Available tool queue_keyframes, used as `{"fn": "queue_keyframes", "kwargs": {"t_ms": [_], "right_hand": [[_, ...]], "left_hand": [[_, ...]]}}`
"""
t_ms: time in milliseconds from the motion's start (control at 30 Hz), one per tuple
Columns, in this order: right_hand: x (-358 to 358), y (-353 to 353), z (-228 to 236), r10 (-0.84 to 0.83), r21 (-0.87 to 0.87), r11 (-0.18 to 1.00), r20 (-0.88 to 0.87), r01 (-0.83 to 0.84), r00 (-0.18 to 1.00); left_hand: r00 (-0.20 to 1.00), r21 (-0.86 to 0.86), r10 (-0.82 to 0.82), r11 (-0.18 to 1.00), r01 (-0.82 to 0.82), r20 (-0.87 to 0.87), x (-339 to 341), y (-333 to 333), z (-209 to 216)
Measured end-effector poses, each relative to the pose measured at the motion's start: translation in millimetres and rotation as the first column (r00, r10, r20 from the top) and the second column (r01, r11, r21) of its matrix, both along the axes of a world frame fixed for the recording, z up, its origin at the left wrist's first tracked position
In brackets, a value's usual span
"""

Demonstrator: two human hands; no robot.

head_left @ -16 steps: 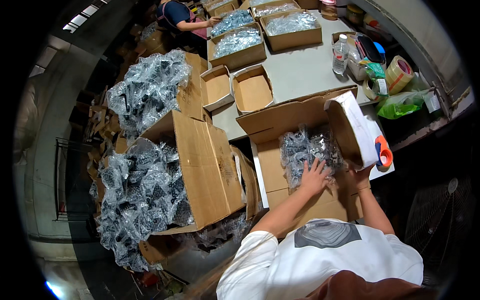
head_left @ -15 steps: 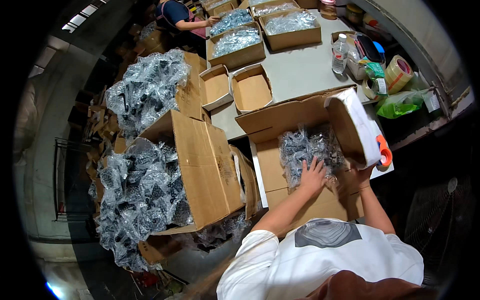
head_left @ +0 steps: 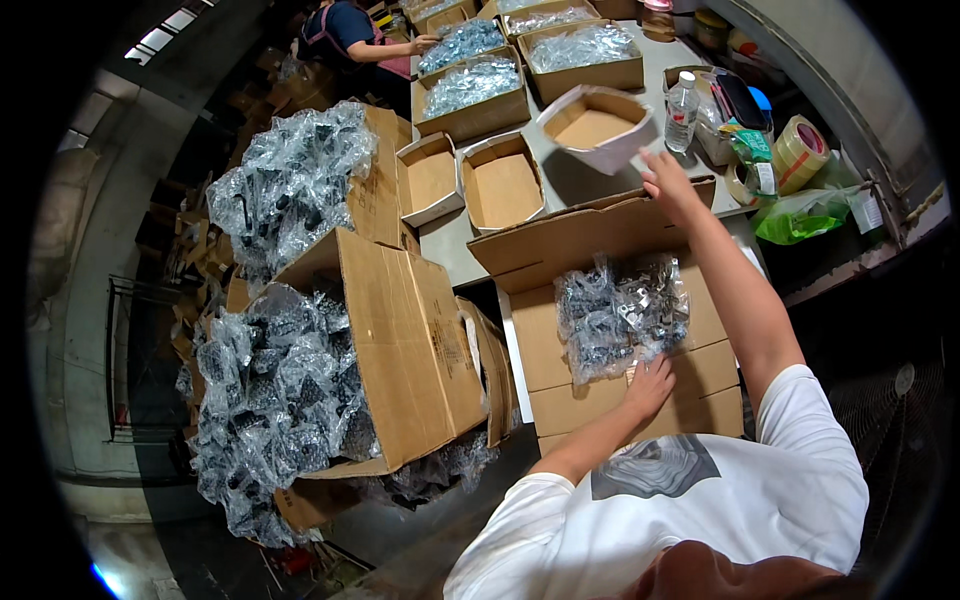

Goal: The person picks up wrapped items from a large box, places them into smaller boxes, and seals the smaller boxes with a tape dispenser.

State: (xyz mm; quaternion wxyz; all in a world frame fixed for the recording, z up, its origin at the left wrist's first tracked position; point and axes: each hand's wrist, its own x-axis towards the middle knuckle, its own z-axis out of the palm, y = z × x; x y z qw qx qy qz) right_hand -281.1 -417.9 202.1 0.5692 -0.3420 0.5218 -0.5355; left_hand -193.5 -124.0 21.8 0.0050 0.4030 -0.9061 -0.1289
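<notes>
An empty white-sided cardboard tray [head_left: 612, 157], blurred by motion, is tilted above the table at the far side of an open carton. My right hand [head_left: 668, 184] reaches to its near right corner, fingers stretched and apart; whether they still touch it is hard to tell. In the open carton [head_left: 560, 355], clear plastic bags of metal parts [head_left: 625, 305] form a flat layer. My left hand [head_left: 650, 387] rests at the near edge of these bags, fingers extended over the cardboard flap.
Two empty trays [head_left: 503, 185] stand beyond the carton. Filled boxes [head_left: 585, 75] line the far table. Left, large cartons [head_left: 405, 340] overflow with bubble-wrapped parts [head_left: 285, 390]. A water bottle [head_left: 682, 112] and tape rolls [head_left: 800, 155] stand right. Another person [head_left: 345, 40] works far left.
The tray has gone from beside the carton's right wall to above the far table, my right arm stretching after it. My left hand has slid nearer me, off the bags' middle.
</notes>
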Motion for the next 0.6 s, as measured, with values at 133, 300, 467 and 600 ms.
{"fn": "queue_keyframes", "kwargs": {"t_ms": [133,300,467,600], "right_hand": [[1.4,26.5,-20.2,0.047,-0.274,0.726,-0.895,-0.631,0.443],[-8.4,84.2,-26.9,-0.163,-0.140,0.700,-0.986,-0.700,0.034],[16.0,113.2,-18.5,-0.104,-0.138,0.621,-0.990,-0.772,0.093],[-20.2,134.9,-82.3,0.093,-0.023,0.693,-0.988,-0.721,0.122]], "left_hand": [[0.948,0.015,-0.050,0.998,0.058,-0.315,6.2,-12.9,4.7],[0.819,-0.374,-0.124,0.920,-0.117,-0.560,-3.1,-60.7,49.5],[0.916,-0.144,0.262,0.938,-0.316,-0.305,29.9,-156.3,12.6],[0.870,-0.035,0.265,0.951,-0.306,-0.417,31.2,-139.7,32.7]]}}
